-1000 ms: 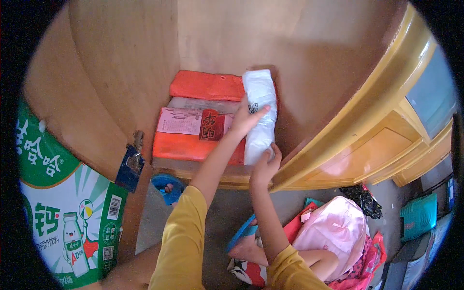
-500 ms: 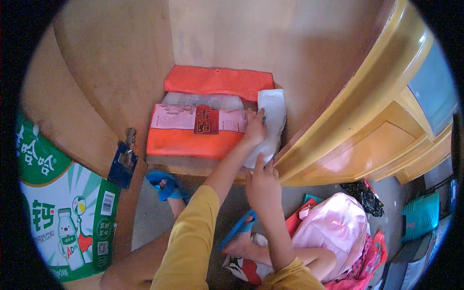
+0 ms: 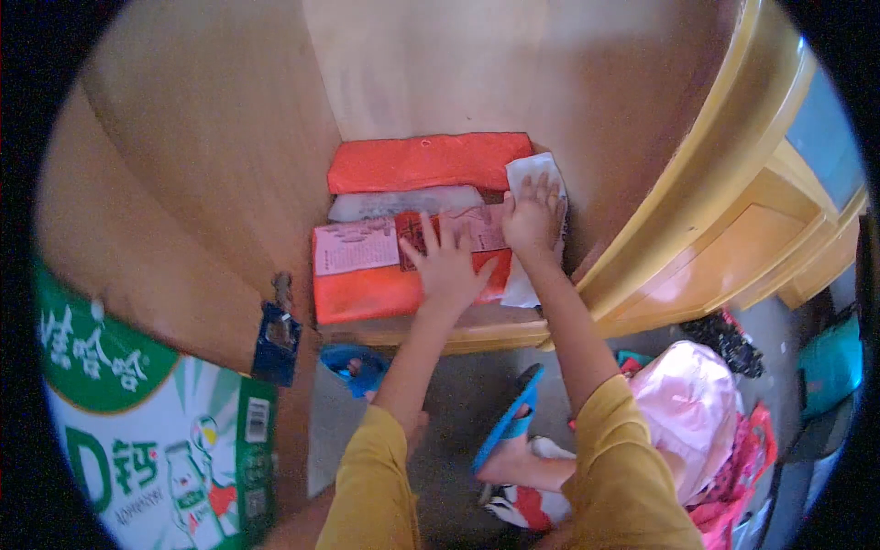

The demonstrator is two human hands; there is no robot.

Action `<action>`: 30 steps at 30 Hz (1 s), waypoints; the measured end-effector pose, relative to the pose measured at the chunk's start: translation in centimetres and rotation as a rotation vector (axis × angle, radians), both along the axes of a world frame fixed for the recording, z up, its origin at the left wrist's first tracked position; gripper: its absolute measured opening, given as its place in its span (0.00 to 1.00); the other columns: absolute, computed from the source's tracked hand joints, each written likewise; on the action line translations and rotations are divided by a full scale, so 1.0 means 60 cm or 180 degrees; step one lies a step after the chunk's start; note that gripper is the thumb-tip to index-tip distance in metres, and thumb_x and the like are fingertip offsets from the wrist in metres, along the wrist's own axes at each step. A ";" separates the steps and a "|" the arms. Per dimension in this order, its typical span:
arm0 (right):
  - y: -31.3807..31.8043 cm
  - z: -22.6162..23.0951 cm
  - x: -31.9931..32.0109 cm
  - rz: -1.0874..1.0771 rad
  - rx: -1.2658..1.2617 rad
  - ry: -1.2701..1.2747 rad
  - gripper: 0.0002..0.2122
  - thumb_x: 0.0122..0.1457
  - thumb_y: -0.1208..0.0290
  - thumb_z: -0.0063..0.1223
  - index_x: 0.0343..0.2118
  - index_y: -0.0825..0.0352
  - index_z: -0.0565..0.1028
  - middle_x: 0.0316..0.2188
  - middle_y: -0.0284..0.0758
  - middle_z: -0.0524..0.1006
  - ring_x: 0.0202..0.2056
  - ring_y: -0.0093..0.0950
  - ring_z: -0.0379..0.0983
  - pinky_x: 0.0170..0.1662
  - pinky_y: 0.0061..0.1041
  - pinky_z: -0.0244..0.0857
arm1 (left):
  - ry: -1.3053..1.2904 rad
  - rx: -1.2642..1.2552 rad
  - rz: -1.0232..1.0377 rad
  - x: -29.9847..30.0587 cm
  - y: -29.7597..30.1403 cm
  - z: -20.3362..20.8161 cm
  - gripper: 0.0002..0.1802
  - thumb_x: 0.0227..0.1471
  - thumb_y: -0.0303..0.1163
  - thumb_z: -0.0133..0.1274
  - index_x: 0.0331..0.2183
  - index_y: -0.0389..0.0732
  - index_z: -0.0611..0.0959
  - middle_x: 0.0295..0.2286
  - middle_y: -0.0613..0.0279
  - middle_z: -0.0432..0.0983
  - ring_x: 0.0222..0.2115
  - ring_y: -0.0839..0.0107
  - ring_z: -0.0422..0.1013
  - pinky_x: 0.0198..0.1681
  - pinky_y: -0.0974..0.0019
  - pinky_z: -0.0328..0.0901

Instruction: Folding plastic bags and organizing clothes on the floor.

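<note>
My left hand (image 3: 447, 263) lies with fingers spread on an orange-red package (image 3: 367, 295) that has a pink printed band. My right hand (image 3: 533, 215) presses flat on a long white packet (image 3: 524, 291), which stands along the right side of the compartment. Behind the orange-red package lies a clear plastic-wrapped packet (image 3: 403, 203). A red cloth-like bundle (image 3: 426, 161) sits at the back. All of them rest on the floor of a wooden cabinet (image 3: 440, 339).
A green and white carton (image 3: 156, 431) stands at the left, near a dark blue padlock-like piece (image 3: 277, 344) on the cabinet edge. A pink backpack (image 3: 687, 403) and a black plastic bag (image 3: 724, 344) lie at the right. My feet wear blue slippers (image 3: 502, 426).
My left hand has moved from the white packet onto the orange-red package and spread its fingers. My right hand has moved up onto the upper part of the white packet. The view has shifted.
</note>
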State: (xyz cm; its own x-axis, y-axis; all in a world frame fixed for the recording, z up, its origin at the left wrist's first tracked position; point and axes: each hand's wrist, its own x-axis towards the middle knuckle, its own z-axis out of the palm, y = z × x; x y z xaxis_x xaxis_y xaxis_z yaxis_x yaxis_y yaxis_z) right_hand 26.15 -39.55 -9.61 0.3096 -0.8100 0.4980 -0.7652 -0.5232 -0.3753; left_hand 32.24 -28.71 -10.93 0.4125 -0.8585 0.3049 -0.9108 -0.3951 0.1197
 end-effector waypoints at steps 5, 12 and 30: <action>-0.026 -0.070 -0.008 -0.0258 0.0243 0.0455 0.22 0.46 0.62 0.32 0.42 0.71 0.56 0.46 0.46 0.50 0.48 0.41 0.40 0.49 0.37 0.33 | -0.0405 0.0018 -0.0464 0.081 0.030 -0.063 0.35 0.35 0.55 0.38 0.44 0.46 0.57 0.47 0.59 0.39 0.48 0.56 0.36 0.44 0.44 0.32; -0.032 -0.076 -0.014 0.0094 0.0667 0.1407 0.20 0.49 0.60 0.24 0.42 0.68 0.56 0.46 0.47 0.49 0.47 0.42 0.45 0.47 0.35 0.43 | -0.0401 -0.0162 -0.0973 0.126 0.035 -0.058 0.33 0.34 0.54 0.39 0.43 0.46 0.60 0.46 0.58 0.44 0.47 0.58 0.42 0.45 0.48 0.36; -0.063 -0.049 0.012 0.0121 -0.1314 0.0923 0.21 0.42 0.63 0.39 0.42 0.61 0.58 0.46 0.37 0.52 0.47 0.34 0.47 0.47 0.38 0.39 | -0.0441 0.0033 -0.1377 0.144 0.042 -0.074 0.35 0.35 0.54 0.37 0.45 0.45 0.55 0.47 0.59 0.43 0.48 0.58 0.41 0.46 0.49 0.35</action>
